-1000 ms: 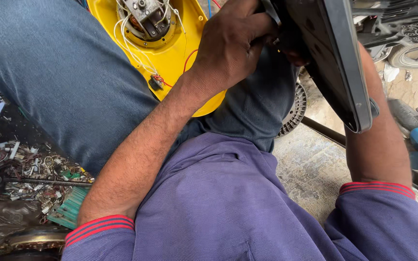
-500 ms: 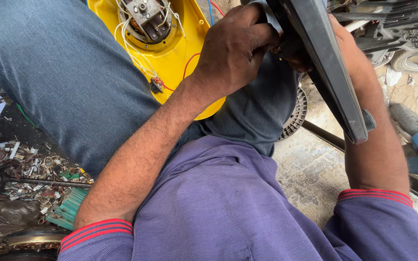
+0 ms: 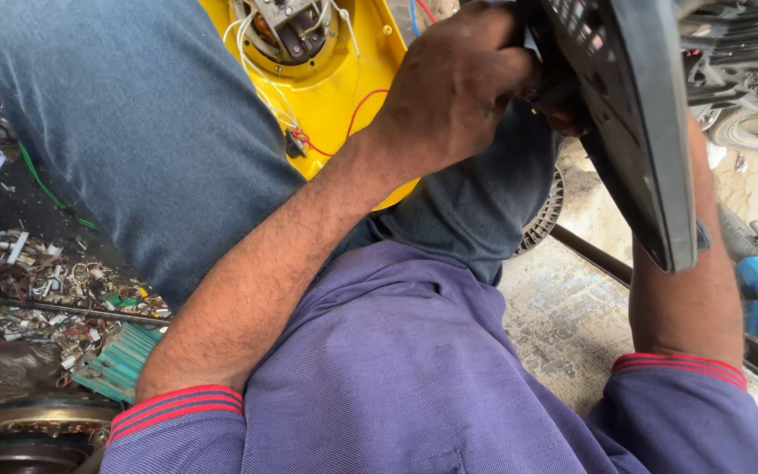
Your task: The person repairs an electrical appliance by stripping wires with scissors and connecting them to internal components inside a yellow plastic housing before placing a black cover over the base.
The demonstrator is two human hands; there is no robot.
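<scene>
1. Hands met at the upper right of the head view: the left hand (image 3: 458, 83) was curled tight round the near edge of a dark flat panel (image 3: 638, 114), knuckles up, fingers wrapped out of sight behind it
2. That dark flat panel stood on edge, tilted, with a grid of small slots showing near its top, and it hid nearly all of the right hand; only the forearm rose behind it, so I cannot tell how that hand was closed
3. Just left of the left hand, a yellow plastic housing (image 3: 344, 96) rested on the lap, against the jeans-clad leg (image 3: 133, 132)
4. In the housing's round well sat a small motor (image 3: 287, 26), with white wires and a thin red wire (image 3: 353, 114) trailing across the yellow surface
5. Below the knee a round ribbed grille (image 3: 544, 215) showed beside the concrete floor (image 3: 563, 316)
6. At far left lay scattered small parts (image 3: 54, 290) and a green ribbed piece (image 3: 120, 360)
</scene>
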